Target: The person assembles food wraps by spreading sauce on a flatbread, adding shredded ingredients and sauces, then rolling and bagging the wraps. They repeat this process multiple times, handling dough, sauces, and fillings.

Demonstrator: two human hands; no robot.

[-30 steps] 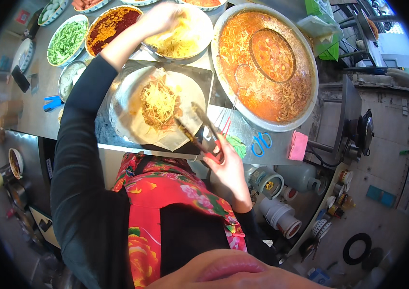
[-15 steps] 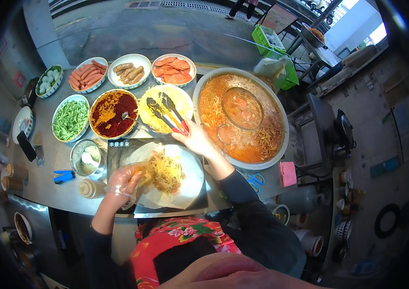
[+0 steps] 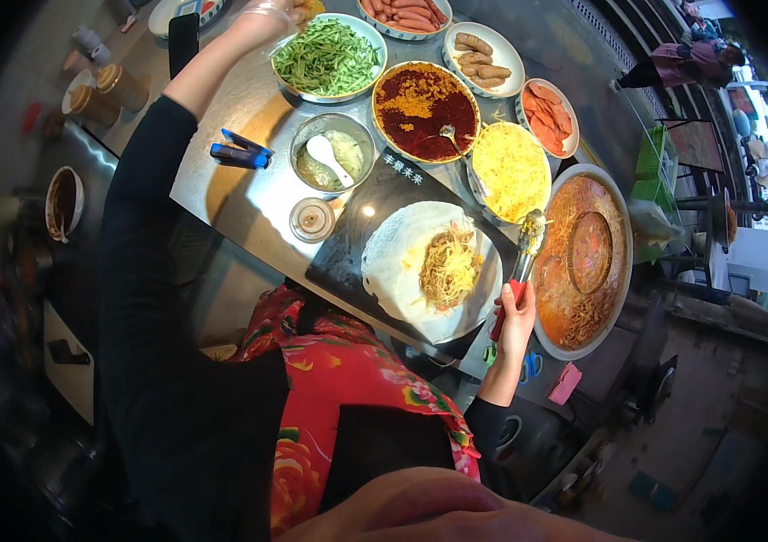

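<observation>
In my right hand (image 3: 517, 316) is a pair of tongs (image 3: 524, 262) with red handles, its tips closed and pointing away from me, with yellow bits on them. Left of the tongs a thin, pale round wrapper (image 3: 393, 262) lies flat on a dark board (image 3: 339, 262). A heap of shredded filling (image 3: 450, 268) rests on its right half. My left hand (image 3: 266, 23), in a clear plastic glove, reaches to the top edge beside the bowl of shredded green vegetable (image 3: 328, 59). Its fingers are closed about something yellowish-brown, partly cut off by the picture's edge.
Nearby stand a bowl of yellow shreds (image 3: 510, 172), red sauce (image 3: 425, 113) with a spoon, and plates of sausages (image 3: 483, 63) and pink slices (image 3: 547, 117). A big pan of reddish stew (image 3: 626, 262) sits at right. A metal pot (image 3: 332, 152) and blue stapler-like tool (image 3: 241, 152) lie left.
My left hand has gone from beside the wrapper far up and left, past the green vegetable. The tongs have left the yellow shreds and come nearer. The view has turned.
</observation>
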